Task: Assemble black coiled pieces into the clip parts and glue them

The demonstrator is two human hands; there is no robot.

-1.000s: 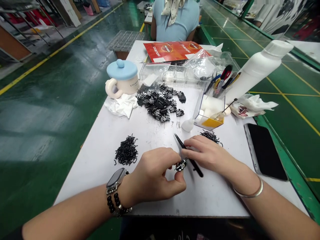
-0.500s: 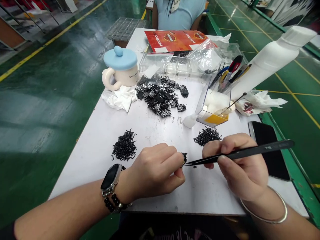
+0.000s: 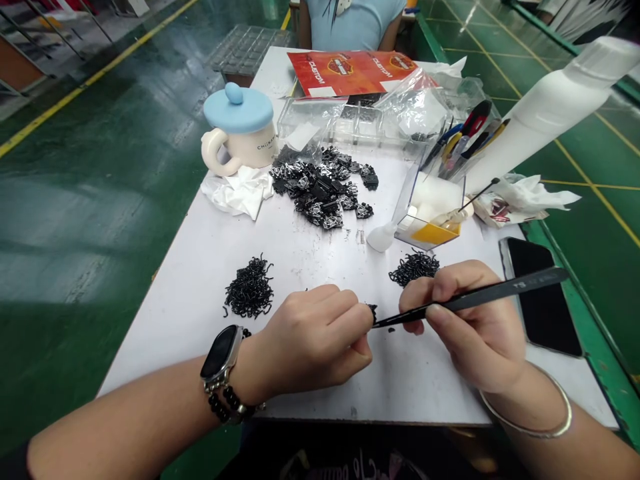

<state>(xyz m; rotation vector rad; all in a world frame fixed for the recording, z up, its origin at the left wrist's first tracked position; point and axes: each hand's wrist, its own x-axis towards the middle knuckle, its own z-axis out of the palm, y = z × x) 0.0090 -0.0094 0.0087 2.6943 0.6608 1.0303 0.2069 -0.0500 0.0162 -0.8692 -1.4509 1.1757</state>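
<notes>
My left hand [image 3: 320, 337] is closed, pinching a small black part [image 3: 373, 311]. Most of that part is hidden behind the fingers. In my right hand [image 3: 470, 320] are black tweezers [image 3: 480, 295], held like a pen. Their tips look pressed together and meet the black part at my left fingertips. A tiny black scrap [image 3: 391, 330] lies on the table below the tweezers. Small curved black pieces form one pile [image 3: 249, 288] beyond my left wrist and another [image 3: 414, 268] beyond my right hand. Farther back is a heap of black parts with shiny metal [image 3: 325, 190].
A lidded mug [image 3: 240, 127] and crumpled tissue [image 3: 240, 192] stand at the back left. On the right are a clear tool holder [image 3: 430, 207], a white bottle [image 3: 545, 120] and a phone [image 3: 543, 300]. Orange packaging [image 3: 350, 72] lies at the back, before a seated person [image 3: 353, 27].
The tweezers have shifted slightly left with my right hand, and their tips have drawn together. My left hand stays nearly still on the part. The camera view has shifted a little.
</notes>
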